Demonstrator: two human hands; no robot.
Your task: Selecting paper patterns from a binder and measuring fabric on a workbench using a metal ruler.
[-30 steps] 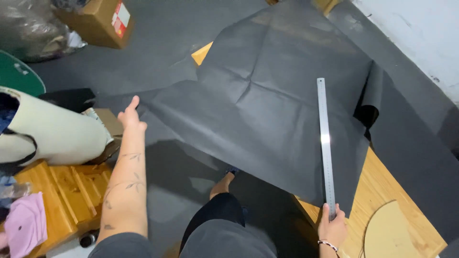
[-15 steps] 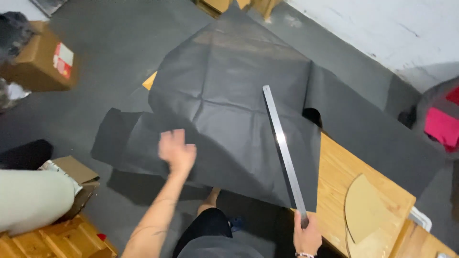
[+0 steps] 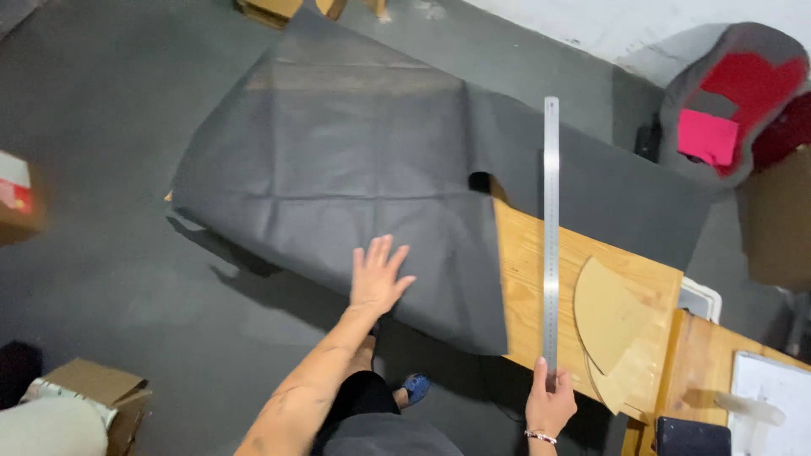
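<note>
At the far left a cardboard box (image 3: 15, 198) sits on the dark floor (image 3: 93, 101), and another box (image 3: 97, 397) lies near the bottom corner. The left hand (image 3: 378, 277) rests flat on the black sheet (image 3: 338, 177), fingers (image 3: 382, 253) spread and released, grasping nothing. The sheet drapes over the left part of the wooden bench (image 3: 524, 279), its near edge hanging past the bench side, just below the palm. To the right, bare wood shows. The steel ruler (image 3: 551, 236) lies on the bench with its long axis running away from the person, the far end pointing toward the wall and lying over the sheet. Its near end is pinched in the right hand (image 3: 549, 404), fingers closed around it at the bench's near edge. Just right of the ruler lie 2 fan-shaped cardboard pieces (image 3: 610, 317). Further right stands a grey and red chair (image 3: 733, 93) by the white wall (image 3: 625, 25), and a white paper (image 3: 773, 397) lies on a second bench at the lower right.
</note>
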